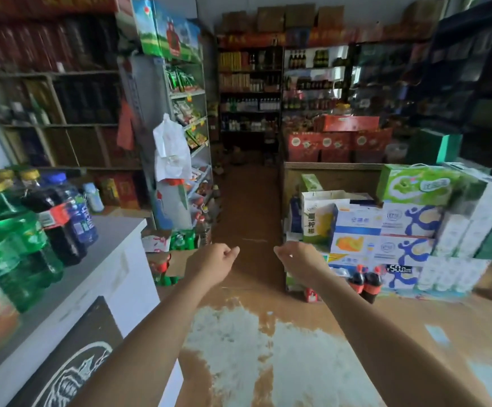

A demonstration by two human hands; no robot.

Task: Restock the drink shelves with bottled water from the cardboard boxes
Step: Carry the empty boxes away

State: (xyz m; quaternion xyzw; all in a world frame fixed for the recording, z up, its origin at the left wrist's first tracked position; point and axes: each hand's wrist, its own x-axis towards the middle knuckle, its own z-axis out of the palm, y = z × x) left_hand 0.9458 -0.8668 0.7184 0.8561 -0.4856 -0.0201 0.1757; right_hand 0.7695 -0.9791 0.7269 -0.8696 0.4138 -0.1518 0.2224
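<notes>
Left hand [212, 264] and right hand [299, 259]: each grip loosely curled, holding nothing. Risk: no water boxes identifiable; soda bottles [366, 282] on the floor [247, 207] are a trip hazard.

Small grocery shop: tall metal shelves of bottled goods [250, 92], stacked printed drink cartons [385, 230], black price tag [399, 269], white counter [115, 259].
</notes>
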